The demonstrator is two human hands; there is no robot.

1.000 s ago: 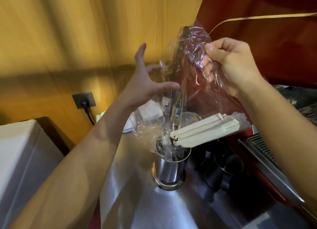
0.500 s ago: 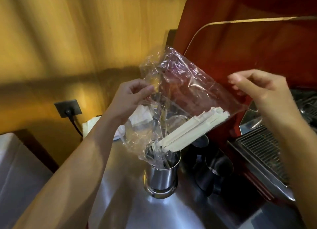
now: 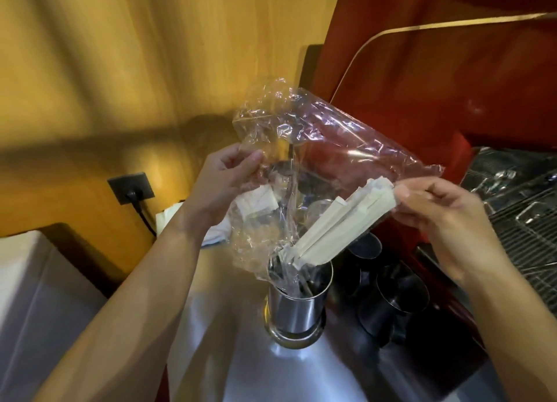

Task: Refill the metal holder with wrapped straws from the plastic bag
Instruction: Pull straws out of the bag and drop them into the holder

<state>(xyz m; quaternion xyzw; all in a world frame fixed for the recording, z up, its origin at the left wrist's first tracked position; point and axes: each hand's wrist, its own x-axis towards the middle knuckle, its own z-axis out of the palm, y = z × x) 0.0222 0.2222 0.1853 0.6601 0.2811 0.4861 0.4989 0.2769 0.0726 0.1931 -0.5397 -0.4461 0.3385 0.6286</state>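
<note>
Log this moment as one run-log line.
left hand: grips clear plastic bag | right hand: pinches white paper-wrapped straws | straw tips over shiny metal holder

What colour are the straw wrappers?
The wrapped straws are off-white, like cream paper, seen best in the head view.

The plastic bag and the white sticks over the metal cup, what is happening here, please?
A person is emptying wrapped straws from a clear plastic bag into a metal holder on a steel counter. The left hand pinches one side of the bag. The right hand holds the upper end of the straw bundle, which slants down with its lower end at the holder's rim.
</note>
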